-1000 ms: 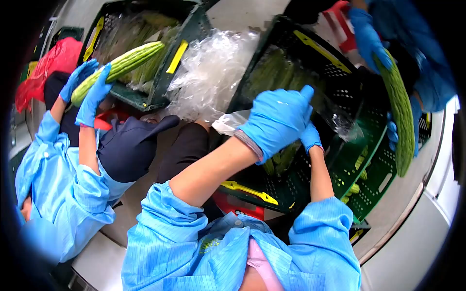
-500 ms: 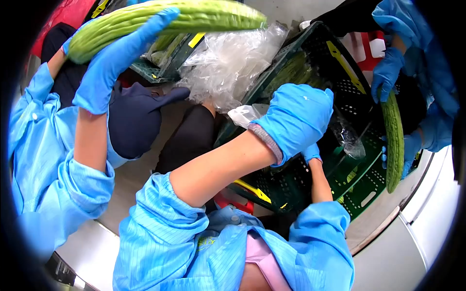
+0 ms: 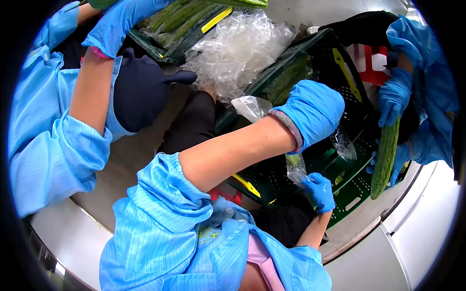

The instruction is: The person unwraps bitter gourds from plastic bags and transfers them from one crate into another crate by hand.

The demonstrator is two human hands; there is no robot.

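My left hand, in a blue glove, is closed above the dark green crate, its back towards me and its fingers hidden. Below its cuff shows the green end of what looks like a bitter gourd inside a clear plastic bag. The gourd's far part is hidden behind the left hand, which appears to grip it. My right hand, also gloved, sits nearer my body and pinches the bag's loose end. More clear plastic is in the crate beyond.
Another person's gloved hand holds a long bitter gourd at the right. On the left, a co-worker in a dark cap raises a gloved arm. A plastic bag heap lies beside a gourd-filled crate.
My right hand has come out from under my left hand towards my body, drawing out the bag's end. The left co-worker's gourd has risen mostly out of view. The right-hand person's gourd has tilted.
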